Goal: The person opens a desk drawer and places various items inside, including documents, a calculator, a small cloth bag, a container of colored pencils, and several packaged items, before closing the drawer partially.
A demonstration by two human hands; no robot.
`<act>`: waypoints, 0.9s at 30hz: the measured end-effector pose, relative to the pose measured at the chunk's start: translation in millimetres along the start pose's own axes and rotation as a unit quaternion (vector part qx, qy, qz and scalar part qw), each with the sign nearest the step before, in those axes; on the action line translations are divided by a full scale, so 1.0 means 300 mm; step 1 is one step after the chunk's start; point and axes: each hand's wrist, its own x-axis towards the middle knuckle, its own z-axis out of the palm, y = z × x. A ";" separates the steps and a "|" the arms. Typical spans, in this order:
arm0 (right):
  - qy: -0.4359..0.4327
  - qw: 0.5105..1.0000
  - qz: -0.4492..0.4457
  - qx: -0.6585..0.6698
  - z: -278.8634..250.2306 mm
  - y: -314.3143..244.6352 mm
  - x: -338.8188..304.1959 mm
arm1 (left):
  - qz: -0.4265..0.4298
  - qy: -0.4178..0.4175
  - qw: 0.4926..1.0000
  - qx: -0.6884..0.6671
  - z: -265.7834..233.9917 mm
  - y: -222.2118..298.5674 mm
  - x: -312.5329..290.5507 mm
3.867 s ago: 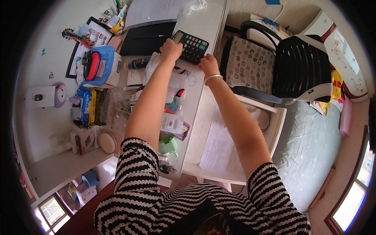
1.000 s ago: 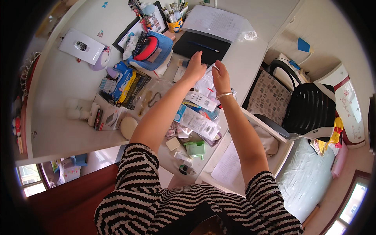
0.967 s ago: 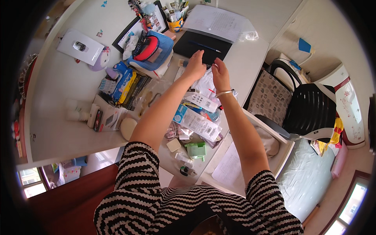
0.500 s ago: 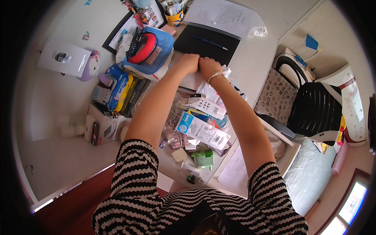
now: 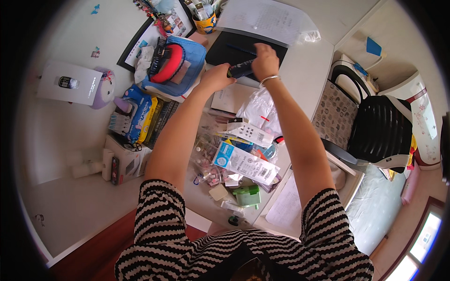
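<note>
Both my hands are stretched out over the far part of the desk. Between them is a dark, slim, patterned object [image 5: 241,69], whose kind I cannot make out. My left hand [image 5: 215,78] is closed on its left end. My right hand [image 5: 266,62], with a silver bracelet at the wrist, is closed at its right end; the fingers are partly hidden. Behind lies a flat black pad [image 5: 222,52] with a dark blue pen [image 5: 240,48] on it. Nearer me are a pale flat box [image 5: 229,99] and a crumpled white plastic bag [image 5: 255,107].
Packets and small goods crowd the desk between my forearms, among them a white-and-blue package [image 5: 246,162] and a green plastic box [image 5: 247,195]. A blue basket [image 5: 190,77] with a red headband [image 5: 171,64] stands left. An open drawer [image 5: 349,189] and a black chair [image 5: 375,133] are right.
My hands were close together over the pad. Now they are apart, the right one moved farther and rightward, and the dark object shows between them.
</note>
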 end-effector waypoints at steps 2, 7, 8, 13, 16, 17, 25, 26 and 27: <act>-0.008 0.997 0.076 -0.015 0.053 0.163 0.039 | -0.022 0.009 1.000 0.020 -0.035 0.035 -0.020; -0.140 0.982 0.009 -0.127 0.007 0.083 0.015 | -0.027 0.030 0.999 -0.021 -0.125 -0.004 -0.105; -0.157 0.973 -0.001 -0.172 -0.023 0.058 0.015 | -0.015 0.031 0.998 -0.053 -0.144 0.017 -0.112; -0.201 0.972 0.060 -0.104 -0.018 0.133 0.025 | -0.029 -0.055 0.910 -0.410 -0.198 0.144 -0.177; -0.201 0.927 0.226 0.223 -0.113 0.083 -0.013 | -0.033 -0.075 0.802 -0.592 -0.211 0.200 -0.262; -0.190 0.876 0.262 0.358 -0.166 0.052 -0.046 | -0.032 -0.079 0.759 -0.646 -0.210 0.221 -0.295; -0.072 0.517 0.353 0.777 -0.553 -0.102 -0.371 | -0.087 -0.224 0.531 -0.813 -0.093 0.411 -0.514; -0.051 0.519 0.372 0.768 -0.588 -0.125 -0.389 | -0.094 -0.245 0.511 -0.819 -0.070 0.426 -0.543; -0.054 0.530 0.356 0.768 -0.634 -0.149 -0.404 | -0.095 -0.271 0.487 -0.825 -0.052 0.444 -0.580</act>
